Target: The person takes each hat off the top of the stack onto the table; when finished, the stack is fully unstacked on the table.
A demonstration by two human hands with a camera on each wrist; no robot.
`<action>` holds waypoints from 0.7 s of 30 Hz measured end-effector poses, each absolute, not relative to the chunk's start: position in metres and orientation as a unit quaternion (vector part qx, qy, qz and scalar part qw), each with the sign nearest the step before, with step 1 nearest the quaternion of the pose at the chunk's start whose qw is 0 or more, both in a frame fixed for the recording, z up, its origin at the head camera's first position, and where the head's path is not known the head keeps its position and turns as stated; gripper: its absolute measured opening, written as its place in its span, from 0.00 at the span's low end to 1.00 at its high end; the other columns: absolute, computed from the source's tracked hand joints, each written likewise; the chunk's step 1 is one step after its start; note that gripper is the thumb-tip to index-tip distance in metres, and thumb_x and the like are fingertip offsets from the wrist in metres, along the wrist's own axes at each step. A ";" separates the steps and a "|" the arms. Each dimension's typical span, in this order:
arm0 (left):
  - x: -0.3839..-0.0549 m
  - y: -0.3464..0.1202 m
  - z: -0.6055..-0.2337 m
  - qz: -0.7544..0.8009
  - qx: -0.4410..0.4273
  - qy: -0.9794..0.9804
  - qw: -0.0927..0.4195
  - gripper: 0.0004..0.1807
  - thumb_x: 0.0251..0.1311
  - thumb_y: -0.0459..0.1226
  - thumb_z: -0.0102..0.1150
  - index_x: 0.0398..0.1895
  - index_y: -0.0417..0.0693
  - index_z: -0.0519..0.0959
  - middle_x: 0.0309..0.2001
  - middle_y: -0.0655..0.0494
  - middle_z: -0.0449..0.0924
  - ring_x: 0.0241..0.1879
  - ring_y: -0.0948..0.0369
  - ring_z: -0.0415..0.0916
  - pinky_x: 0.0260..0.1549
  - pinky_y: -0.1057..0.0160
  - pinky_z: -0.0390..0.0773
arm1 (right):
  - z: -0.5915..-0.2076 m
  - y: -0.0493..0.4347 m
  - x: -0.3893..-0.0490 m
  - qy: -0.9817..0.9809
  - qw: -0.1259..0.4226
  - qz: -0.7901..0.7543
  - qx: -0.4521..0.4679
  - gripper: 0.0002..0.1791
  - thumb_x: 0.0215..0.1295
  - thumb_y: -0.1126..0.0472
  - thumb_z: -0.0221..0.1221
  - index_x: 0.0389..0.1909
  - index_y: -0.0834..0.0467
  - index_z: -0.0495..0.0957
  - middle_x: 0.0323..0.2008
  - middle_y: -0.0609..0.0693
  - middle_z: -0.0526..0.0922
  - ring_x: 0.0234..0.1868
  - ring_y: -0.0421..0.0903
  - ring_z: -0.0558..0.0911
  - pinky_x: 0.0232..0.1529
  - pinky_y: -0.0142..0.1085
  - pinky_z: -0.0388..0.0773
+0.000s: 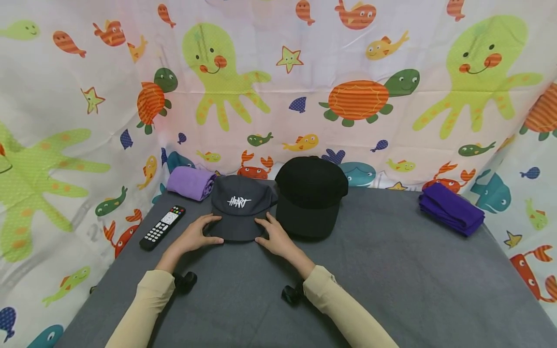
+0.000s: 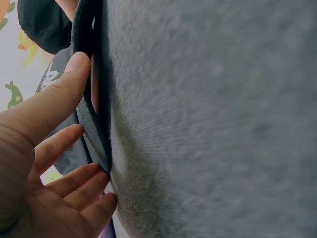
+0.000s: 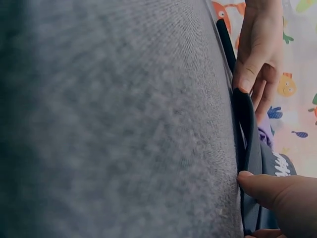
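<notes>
A dark grey cap [image 1: 239, 187] with white "HEART" lettering sits at the back of the table, its brim facing me. On the left side of the brim [image 2: 85, 111] is my left hand [image 1: 194, 237], thumb at the front edge and fingers along the side. My right hand [image 1: 278, 238] holds the opposite side, its thumb [image 3: 255, 182] at the brim's lower edge. Both wrist views show the brim standing slightly off the cloth in the middle. Close beside the right hand stands a larger black cap [image 1: 310, 193], touching the grey one.
A black remote control [image 1: 162, 228] lies left of my left hand. Behind it is a folded lilac cloth [image 1: 190, 182]. A folded dark purple cloth [image 1: 451, 209] lies at the far right. A printed curtain [image 1: 270, 58] encloses the grey-covered table [image 1: 391, 270].
</notes>
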State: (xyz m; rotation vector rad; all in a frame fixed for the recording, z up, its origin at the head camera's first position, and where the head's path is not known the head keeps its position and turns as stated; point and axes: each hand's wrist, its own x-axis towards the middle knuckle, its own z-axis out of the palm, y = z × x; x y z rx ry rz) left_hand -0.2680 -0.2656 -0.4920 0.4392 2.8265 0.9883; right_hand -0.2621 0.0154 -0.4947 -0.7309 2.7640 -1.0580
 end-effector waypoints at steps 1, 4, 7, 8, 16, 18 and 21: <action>-0.270 -0.266 -0.492 0.327 0.148 0.932 0.057 0.43 0.44 0.53 0.70 0.64 0.47 0.67 0.67 0.35 0.56 0.66 0.38 0.52 0.59 0.37 0.56 | -0.495 0.015 -0.263 0.906 0.046 -0.348 -0.238 0.31 0.62 0.57 0.60 0.66 0.56 0.63 0.69 0.66 0.51 0.69 0.61 0.55 0.63 0.53 0.60; -0.275 -0.266 -0.490 0.332 0.154 0.929 0.057 0.42 0.44 0.51 0.70 0.64 0.46 0.67 0.67 0.35 0.56 0.66 0.39 0.53 0.60 0.38 0.55 | -0.494 0.013 -0.265 0.906 0.041 -0.350 -0.234 0.31 0.62 0.58 0.60 0.66 0.57 0.63 0.69 0.67 0.51 0.69 0.62 0.55 0.62 0.53 0.61; -0.280 -0.266 -0.488 0.332 0.165 0.927 0.053 0.42 0.45 0.50 0.70 0.64 0.43 0.67 0.66 0.34 0.57 0.65 0.39 0.53 0.60 0.39 0.56 | -0.493 0.011 -0.267 0.907 0.036 -0.351 -0.230 0.31 0.62 0.58 0.59 0.66 0.57 0.63 0.69 0.67 0.51 0.68 0.62 0.55 0.62 0.53 0.62; -0.282 -0.266 -0.488 0.333 0.167 0.927 0.051 0.41 0.46 0.49 0.70 0.63 0.43 0.67 0.66 0.34 0.57 0.65 0.39 0.54 0.60 0.39 0.56 | -0.493 0.011 -0.269 0.907 0.034 -0.351 -0.230 0.31 0.63 0.59 0.59 0.66 0.58 0.63 0.69 0.68 0.51 0.68 0.62 0.56 0.62 0.52 0.62; -0.287 -0.263 -0.484 0.330 0.157 0.929 0.055 0.39 0.49 0.46 0.68 0.64 0.41 0.66 0.67 0.34 0.56 0.66 0.38 0.52 0.61 0.39 0.55 | -0.494 0.003 -0.277 0.917 0.030 -0.325 -0.230 0.31 0.65 0.60 0.56 0.67 0.60 0.60 0.68 0.70 0.50 0.69 0.62 0.55 0.64 0.50 0.61; -0.288 -0.261 -0.484 0.329 0.152 0.930 0.056 0.39 0.50 0.46 0.67 0.64 0.41 0.65 0.67 0.34 0.56 0.66 0.38 0.52 0.60 0.39 0.55 | -0.494 0.001 -0.278 0.921 0.026 -0.317 -0.226 0.32 0.65 0.61 0.56 0.69 0.59 0.58 0.68 0.70 0.50 0.68 0.62 0.55 0.64 0.50 0.60; -0.290 -0.260 -0.485 0.331 0.143 0.931 0.056 0.38 0.51 0.45 0.67 0.64 0.42 0.65 0.67 0.35 0.56 0.66 0.39 0.52 0.61 0.39 0.55 | -0.496 -0.002 -0.280 0.926 0.026 -0.310 -0.212 0.33 0.66 0.60 0.54 0.70 0.56 0.54 0.69 0.68 0.49 0.69 0.61 0.54 0.64 0.50 0.60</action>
